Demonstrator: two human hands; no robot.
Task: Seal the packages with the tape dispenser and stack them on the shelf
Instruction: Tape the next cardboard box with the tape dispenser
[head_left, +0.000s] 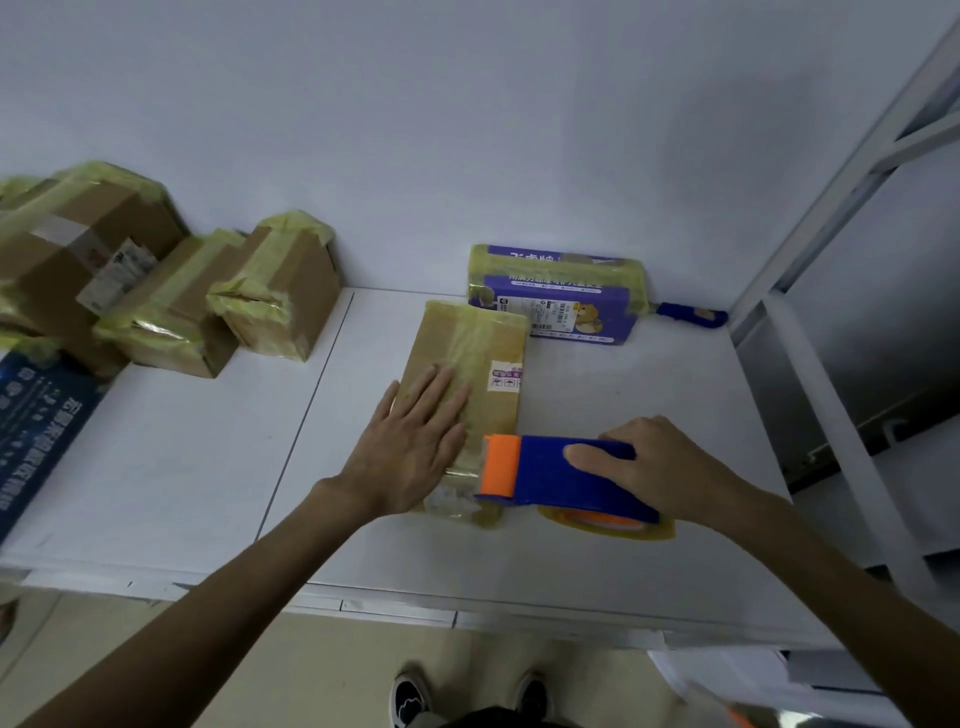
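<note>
2 hands work at the centre of the frame. Left hand (415, 447) lies flat, fingers straight, pressing the brown package (467, 364) onto the white table (623, 395). Right hand (654, 467) grasps the blue tape dispenser (561, 478) at the package's near end, lower centre.

Risk: a flat palm gives little hold, so a pull may slide the package and skew or wrinkle the tape. The dispenser's orange end is just beside the left hand, so a slip may nick the fingers.

Hidden: blade and tape contact lie under the dispenser. 1 blue-handled object (691, 314), upper right, is half concealed behind the purple package (556, 296).
</note>
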